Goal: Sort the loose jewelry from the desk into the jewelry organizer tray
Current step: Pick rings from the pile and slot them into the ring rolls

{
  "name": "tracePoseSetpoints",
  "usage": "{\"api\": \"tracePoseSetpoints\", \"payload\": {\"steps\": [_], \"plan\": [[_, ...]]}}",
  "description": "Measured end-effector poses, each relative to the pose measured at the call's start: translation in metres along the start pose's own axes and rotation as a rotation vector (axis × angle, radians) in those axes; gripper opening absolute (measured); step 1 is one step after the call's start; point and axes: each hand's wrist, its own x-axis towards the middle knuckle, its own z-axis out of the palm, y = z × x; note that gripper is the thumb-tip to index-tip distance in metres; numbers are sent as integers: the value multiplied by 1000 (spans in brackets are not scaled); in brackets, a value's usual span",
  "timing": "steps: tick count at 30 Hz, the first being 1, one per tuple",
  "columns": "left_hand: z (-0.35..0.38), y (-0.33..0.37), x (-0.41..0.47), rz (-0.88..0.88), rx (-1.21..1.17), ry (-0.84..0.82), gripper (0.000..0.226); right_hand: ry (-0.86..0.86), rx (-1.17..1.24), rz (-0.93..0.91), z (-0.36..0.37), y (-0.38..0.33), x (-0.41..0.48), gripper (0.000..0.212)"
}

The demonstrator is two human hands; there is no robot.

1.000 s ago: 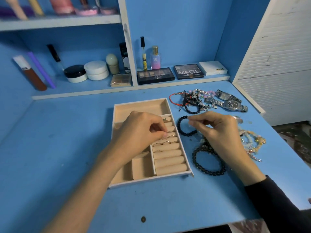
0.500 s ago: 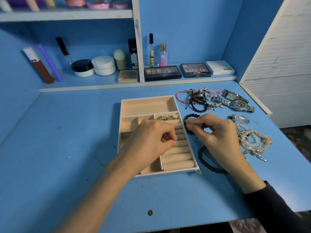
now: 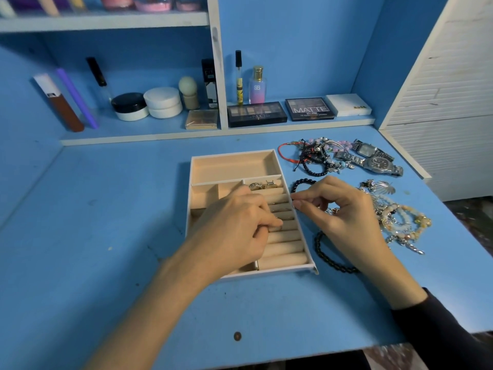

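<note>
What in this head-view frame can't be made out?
- Left hand: curled fingers hide whatever it holds over the ring rolls of the cream jewelry organizer tray, plus the near-left compartments.
- Right hand: what its fingertips pinch is too small to tell.
- Near black beaded bracelet: partly under the right wrist.
- Pink jars on the top shelf: cut off by the frame's top edge.

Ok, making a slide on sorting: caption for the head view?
Left hand works a ring into the tray's rolls; right hand pinches a small piece beside loose bracelets.
</note>
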Motion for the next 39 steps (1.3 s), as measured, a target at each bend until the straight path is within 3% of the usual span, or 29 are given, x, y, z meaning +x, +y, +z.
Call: {"api": "tracePoseSetpoints", "payload": {"steps": [11, 16, 20, 39], "plan": [[11, -7, -6, 19, -25, 19, 35, -28, -25, -25, -3, -1, -2, 7], [14, -18, 3, -54, -205, 329, 42, -104, -46, -54, -3, -2, -2, 9], [16, -24, 6, -92, -232, 446, 38, -160, -56, -74, 2, 1, -4, 9], [23, -31, 3, -44, -277, 492, 37, -257, -176, -89, -4, 1, -11, 16]]}}
